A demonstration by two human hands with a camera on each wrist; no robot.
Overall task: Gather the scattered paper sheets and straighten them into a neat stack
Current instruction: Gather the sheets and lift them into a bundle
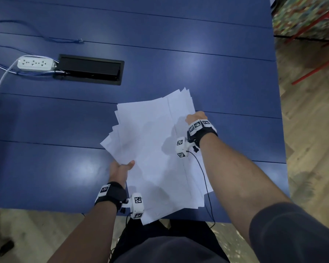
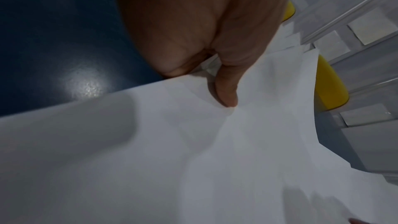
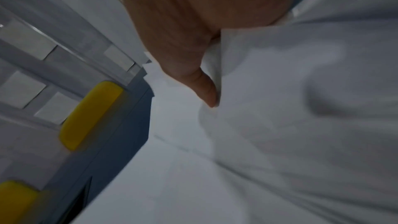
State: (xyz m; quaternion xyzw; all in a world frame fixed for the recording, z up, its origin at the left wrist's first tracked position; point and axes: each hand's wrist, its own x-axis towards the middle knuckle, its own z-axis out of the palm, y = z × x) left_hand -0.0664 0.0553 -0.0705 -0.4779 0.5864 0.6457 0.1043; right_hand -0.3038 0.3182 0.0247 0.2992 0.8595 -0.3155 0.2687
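Note:
A loose, fanned bundle of white paper sheets [image 1: 156, 149] is lifted over the near part of the blue table [image 1: 179, 54], its edges uneven. My left hand [image 1: 121, 168] pinches the bundle's left edge, thumb [image 2: 226, 91] on top and fingers hidden underneath. On the right edge, my right hand [image 1: 195, 116] grips the sheets with its thumb [image 3: 206, 89] pressed on the paper [image 3: 280, 125]. The sheets [image 2: 172, 151] fill both wrist views.
A white power strip [image 1: 35, 63] with cables lies at the far left beside a black cable hatch [image 1: 90, 69]. A thin blue cable [image 1: 65, 40] runs farther back. Red chair legs [image 1: 321, 59] stand on the floor past the table's right edge.

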